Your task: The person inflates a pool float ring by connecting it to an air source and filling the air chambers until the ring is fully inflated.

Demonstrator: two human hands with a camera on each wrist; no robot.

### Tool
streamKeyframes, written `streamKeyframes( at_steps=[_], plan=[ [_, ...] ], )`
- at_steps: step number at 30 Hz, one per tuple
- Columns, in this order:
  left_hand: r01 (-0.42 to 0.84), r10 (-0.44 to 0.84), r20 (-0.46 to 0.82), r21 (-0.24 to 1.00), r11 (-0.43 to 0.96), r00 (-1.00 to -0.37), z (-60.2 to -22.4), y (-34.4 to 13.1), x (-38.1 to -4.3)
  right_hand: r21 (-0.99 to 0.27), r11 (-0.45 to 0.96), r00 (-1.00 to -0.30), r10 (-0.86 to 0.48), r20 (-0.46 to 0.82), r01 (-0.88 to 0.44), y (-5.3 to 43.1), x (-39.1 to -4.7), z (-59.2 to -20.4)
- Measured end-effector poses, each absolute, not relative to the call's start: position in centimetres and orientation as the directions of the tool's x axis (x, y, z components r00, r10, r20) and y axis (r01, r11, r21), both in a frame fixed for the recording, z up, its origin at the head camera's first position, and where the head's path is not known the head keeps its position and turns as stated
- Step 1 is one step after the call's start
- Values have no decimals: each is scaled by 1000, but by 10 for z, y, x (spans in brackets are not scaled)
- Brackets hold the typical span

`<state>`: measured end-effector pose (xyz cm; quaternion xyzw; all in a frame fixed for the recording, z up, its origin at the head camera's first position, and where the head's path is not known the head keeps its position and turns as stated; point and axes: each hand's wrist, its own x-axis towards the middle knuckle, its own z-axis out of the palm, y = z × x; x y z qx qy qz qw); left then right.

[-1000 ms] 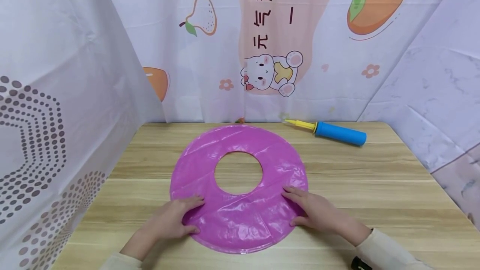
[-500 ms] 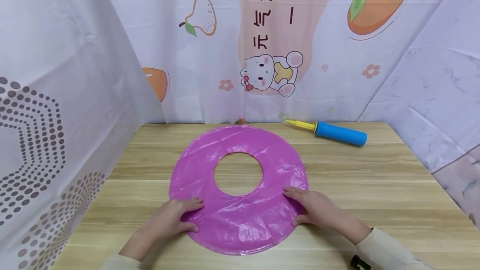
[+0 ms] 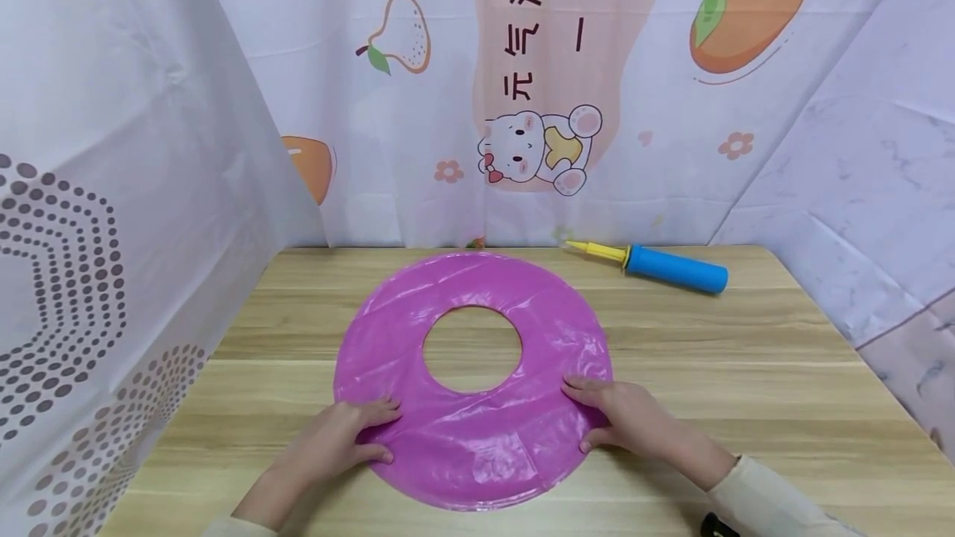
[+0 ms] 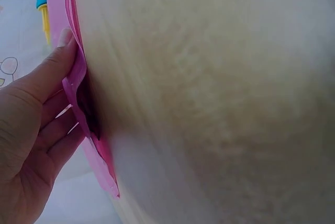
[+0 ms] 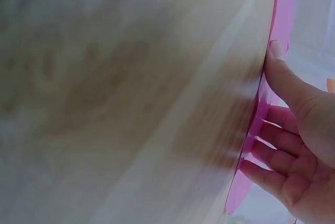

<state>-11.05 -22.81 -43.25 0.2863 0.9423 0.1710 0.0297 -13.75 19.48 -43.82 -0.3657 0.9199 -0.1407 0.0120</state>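
A deflated pink swim ring [image 3: 477, 446] with a round hole in its middle lies flat on the wooden table. In the head view my left hand [image 3: 337, 439] rests on its near left edge, fingers extended and thumb apart. On the near right edge lies my right hand [image 3: 630, 423], its fingers likewise stretched over the plastic. The left wrist view has the thumb and fingers of my left hand [image 4: 39, 109] touching the ring's wrinkled rim [image 4: 78, 85]. From the right wrist, my right hand [image 5: 298, 135] touches the rim [image 5: 254, 130] with spread fingers.
A blue hand pump [image 3: 675, 268] with a yellow nozzle [image 3: 597, 250] lies at the back right of the wooden table [image 3: 716, 355]. A printed curtain [image 3: 418, 123] hangs behind the table, with more cloth at both sides.
My left hand has shifted very slightly left on the ring. The right hand stays practically in place, and the pump has not moved.
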Motion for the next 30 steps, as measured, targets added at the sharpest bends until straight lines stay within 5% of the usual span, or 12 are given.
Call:
streamKeyframes(
  at_steps=[16,30],
  plan=[
    [527,515,150,414,742,-844,-432,-228,-114,-238,703,-742,-629,232,-671,190,-148,-444],
    [355,487,1,687,634,-873,-426,-242,-132,-423,605,-719,-669,189,-675,204,-169,-433]
  ],
)
